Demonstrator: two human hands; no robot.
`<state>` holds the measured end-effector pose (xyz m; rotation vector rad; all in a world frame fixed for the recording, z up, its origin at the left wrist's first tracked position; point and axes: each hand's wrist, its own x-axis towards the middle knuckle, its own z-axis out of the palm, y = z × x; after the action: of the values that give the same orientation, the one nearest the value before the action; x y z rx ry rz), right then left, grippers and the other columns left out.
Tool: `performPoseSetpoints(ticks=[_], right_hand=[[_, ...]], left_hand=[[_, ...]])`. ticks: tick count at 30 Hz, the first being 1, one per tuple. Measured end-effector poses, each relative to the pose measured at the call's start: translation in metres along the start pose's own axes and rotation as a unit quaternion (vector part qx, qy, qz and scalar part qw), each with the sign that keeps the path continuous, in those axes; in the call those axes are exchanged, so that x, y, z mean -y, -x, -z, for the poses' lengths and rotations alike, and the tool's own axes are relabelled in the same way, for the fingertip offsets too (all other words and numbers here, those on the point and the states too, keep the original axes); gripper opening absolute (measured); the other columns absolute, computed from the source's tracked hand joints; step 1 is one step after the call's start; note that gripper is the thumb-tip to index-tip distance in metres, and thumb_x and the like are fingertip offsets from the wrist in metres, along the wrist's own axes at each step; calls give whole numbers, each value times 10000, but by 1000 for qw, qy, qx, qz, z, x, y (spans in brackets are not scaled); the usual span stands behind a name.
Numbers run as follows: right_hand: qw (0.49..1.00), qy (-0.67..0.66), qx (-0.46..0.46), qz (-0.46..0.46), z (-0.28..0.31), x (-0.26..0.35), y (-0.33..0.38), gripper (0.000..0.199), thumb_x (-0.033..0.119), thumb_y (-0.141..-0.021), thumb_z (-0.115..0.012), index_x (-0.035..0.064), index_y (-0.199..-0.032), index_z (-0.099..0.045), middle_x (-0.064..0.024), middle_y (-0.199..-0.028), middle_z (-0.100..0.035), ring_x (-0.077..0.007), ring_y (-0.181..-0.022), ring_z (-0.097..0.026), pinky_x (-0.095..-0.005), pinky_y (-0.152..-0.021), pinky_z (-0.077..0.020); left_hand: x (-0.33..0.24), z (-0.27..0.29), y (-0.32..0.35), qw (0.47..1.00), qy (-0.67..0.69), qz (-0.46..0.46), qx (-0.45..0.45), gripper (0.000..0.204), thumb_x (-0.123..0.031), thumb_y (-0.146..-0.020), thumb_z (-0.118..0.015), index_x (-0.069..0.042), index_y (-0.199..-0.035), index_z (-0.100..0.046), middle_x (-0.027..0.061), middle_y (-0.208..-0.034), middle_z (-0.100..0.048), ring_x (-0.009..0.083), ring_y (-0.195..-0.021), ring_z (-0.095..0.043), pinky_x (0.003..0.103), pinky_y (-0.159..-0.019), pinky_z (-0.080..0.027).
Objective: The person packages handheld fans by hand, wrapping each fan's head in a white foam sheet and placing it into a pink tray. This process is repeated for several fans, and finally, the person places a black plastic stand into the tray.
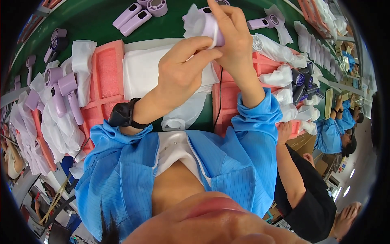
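Both hands are up over the green surface [170,24], working on one lilac handheld fan [214,28]. The right hand [231,36] is wrapped around the fan body to keep it steady, while the left hand [183,69] pinches the edge of a white pouch [195,20] against it, probably so the cloth doesn't slip. Below sit pink foam trays [107,77] with more white pouches, plus loose lilac fans [67,91] on the left. Looks like a busy workshop, with a blue-sleeved co-worker [331,134] further down the line on the right.
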<state>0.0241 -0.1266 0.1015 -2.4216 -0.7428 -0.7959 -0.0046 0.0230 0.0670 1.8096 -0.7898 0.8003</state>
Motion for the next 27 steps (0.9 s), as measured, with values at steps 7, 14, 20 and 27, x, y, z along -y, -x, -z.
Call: performPoseSetpoints(ticks=[7,14,20,27], right_hand=[[939,-282,-6,-199,-13,6,27,726,52,-613,-785,16,-1247,-434,-148,-1122,-504,-258,-1018,-552,-325,-804,-497],[885,-457,18,-92,-7,1,21,600,99,-648,-771,8,-1174,-497,-146,-1067,-558,-232,-1021,-576,-327,-776,-500],[988,-135,10,-80,-11,-20,23,397,71,-671,-727,2,-1030,-571,-145,-893,-621,-313,-846,-639,-344,-650,-508],[996,12,-39,-80,-15,7,26,354,76,-661,-724,-35,-938,-534,-163,-810,-609,-375,-732,-597,-415,-584,-471]], left_hand=[[-8,10,-19,972,44,220,68,533,17,-650,-726,-91,-1157,-605,101,-1063,-560,278,-899,-583,333,-675,-497],[24,33,-22,947,264,172,61,541,-106,-620,-828,-111,-1118,-617,71,-1179,-520,231,-1038,-542,312,-831,-463],[14,22,-17,964,219,143,-43,485,-140,-635,-845,-98,-1068,-632,73,-1188,-520,214,-1085,-513,301,-875,-431],[15,14,-6,972,164,104,-132,327,-148,-611,-864,-65,-872,-684,66,-1141,-519,208,-1065,-496,307,-876,-410]])
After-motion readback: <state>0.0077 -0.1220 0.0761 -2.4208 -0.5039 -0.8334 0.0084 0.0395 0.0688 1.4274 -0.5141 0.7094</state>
